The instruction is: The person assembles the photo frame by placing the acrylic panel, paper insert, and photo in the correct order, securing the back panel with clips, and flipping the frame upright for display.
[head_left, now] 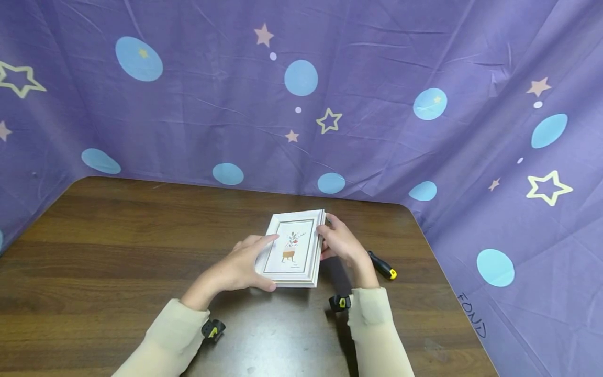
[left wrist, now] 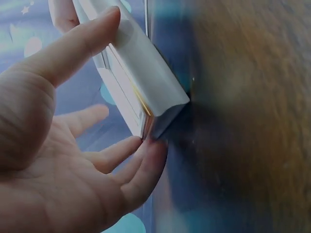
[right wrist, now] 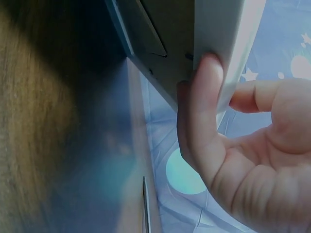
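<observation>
A white picture frame (head_left: 294,250), with a print of a flower pot on legs, is held tilted above the table. My right hand (head_left: 343,242) grips its right edge, thumb on the front and fingers behind. The right wrist view shows those fingers (right wrist: 206,104) on the frame's back (right wrist: 167,39). On the left side, my left hand (head_left: 242,264) holds the frame by its edge, the thumb near the lower left corner. In the left wrist view, fingertips (left wrist: 154,148) touch a corner of the frame (left wrist: 150,73).
A screwdriver with a black and yellow handle (head_left: 382,265) lies on the brown wooden table (head_left: 118,272), right of my right wrist. A purple curtain (head_left: 226,104) with stars and blue dots hangs behind the table and along its sides. Dark straps are at both wrists.
</observation>
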`<state>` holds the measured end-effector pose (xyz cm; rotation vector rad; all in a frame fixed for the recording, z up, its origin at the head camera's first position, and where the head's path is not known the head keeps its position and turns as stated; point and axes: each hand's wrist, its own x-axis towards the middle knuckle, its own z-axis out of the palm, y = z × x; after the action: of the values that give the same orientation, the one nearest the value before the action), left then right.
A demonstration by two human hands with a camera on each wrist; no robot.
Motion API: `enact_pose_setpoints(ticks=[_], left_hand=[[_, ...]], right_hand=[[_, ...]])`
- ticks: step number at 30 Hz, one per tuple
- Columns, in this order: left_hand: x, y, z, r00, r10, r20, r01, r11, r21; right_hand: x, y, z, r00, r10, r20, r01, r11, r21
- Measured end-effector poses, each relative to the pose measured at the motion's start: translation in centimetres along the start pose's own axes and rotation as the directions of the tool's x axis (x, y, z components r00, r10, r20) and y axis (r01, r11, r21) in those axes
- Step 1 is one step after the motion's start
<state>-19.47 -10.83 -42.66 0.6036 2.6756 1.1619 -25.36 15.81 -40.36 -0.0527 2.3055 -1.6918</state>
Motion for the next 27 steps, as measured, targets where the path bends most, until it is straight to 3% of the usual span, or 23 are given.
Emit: enact_pose_setpoints(ticks=[8, 16, 23, 27], left_hand=[[0.0, -0.4, -0.2, 0.994, -0.107, 0.032, 0.109, 0.993, -0.041], [-0.2, -0.5, -0.5, 0.991, -0.129, 0.032, 0.131, 0.991, -0.042], [0.0, -0.6, -0.5, 0.979, -0.199, 0.048, 0.200, 0.979, -0.023], [-0.1, -0.6, -0.6, 0.977, -0.208, 0.053, 0.208, 0.978, -0.002]], right_hand=[[0.2, 0.4, 0.2, 0.999, 0.018, -0.031, -0.019, 0.999, -0.036], [0.6, 1.0, 0.4, 1.000, -0.002, -0.007, 0.001, 0.997, -0.075], [0.6, 1.3, 0.5, 0.999, -0.043, 0.005, 0.044, 0.983, -0.181], [0.9, 1.9, 0.6, 0.998, -0.070, -0.005, 0.067, 0.974, -0.217]])
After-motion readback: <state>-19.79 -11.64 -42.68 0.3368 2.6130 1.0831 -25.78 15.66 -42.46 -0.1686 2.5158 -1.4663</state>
